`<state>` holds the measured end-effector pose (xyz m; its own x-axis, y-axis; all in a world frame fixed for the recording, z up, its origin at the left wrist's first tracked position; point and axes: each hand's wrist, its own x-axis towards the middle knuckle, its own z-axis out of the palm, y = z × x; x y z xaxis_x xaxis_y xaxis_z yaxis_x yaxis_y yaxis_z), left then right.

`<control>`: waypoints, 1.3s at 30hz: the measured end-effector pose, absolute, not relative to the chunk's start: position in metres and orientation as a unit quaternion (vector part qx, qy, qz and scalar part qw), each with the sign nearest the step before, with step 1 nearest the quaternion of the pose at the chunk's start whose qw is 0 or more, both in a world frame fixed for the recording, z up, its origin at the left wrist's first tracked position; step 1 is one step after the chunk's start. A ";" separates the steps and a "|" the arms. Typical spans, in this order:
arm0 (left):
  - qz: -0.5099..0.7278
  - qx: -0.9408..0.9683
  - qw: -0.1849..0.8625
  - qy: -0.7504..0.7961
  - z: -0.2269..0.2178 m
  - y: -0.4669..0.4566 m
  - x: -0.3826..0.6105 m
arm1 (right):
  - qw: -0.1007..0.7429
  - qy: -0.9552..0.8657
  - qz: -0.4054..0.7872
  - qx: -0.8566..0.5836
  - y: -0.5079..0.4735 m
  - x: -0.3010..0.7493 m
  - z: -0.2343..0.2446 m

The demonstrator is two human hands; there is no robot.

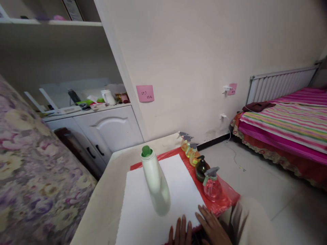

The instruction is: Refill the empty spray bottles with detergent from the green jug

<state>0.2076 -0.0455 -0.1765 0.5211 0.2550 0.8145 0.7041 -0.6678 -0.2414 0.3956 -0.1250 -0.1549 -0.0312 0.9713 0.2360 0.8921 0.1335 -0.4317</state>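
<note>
A tall pale-green bottle (pixel 156 185) with a green cap stands upright on a white sheet (pixel 143 211) that covers a red plastic layer (pixel 224 199) on the table. My left hand (pixel 180 233) lies flat on the sheet's near edge, fingers stretched out, holding nothing. My right hand (pixel 213 228) rests beside it, fingers extended, close to a pink spray bottle (pixel 212 185). Several small spray bottles (pixel 192 153) stand in a row along the table's right edge, among them a dark one (pixel 201 167).
A floral-covered piece of furniture (pixel 33 163) stands at left. White cabinets (pixel 102 131) with a cluttered counter are behind. A bed with striped covers (pixel 288 126) and a radiator (pixel 276 83) are at right. Pink notes (pixel 145 93) hang on the wall.
</note>
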 end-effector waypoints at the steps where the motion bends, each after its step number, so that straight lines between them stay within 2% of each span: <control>1: -0.389 -0.826 0.287 -0.291 -0.176 -0.046 0.207 | 0.242 -0.713 0.081 -0.653 -0.125 0.395 -0.155; 10: -0.337 -0.844 0.290 -0.299 -0.174 -0.053 0.202 | 0.248 -0.702 0.061 -0.665 -0.134 0.390 -0.150; 20: -0.355 -0.834 0.298 -0.299 -0.173 -0.053 0.202 | 0.272 -0.708 0.032 -0.651 -0.132 0.390 -0.159; 31: -0.339 -0.840 0.307 -0.291 -0.167 -0.052 0.201 | 0.294 -0.704 0.025 -0.646 -0.134 0.388 -0.150; 39: -0.337 -0.844 0.292 -0.298 -0.173 -0.052 0.201 | 0.280 -0.704 0.026 -0.652 -0.131 0.389 -0.151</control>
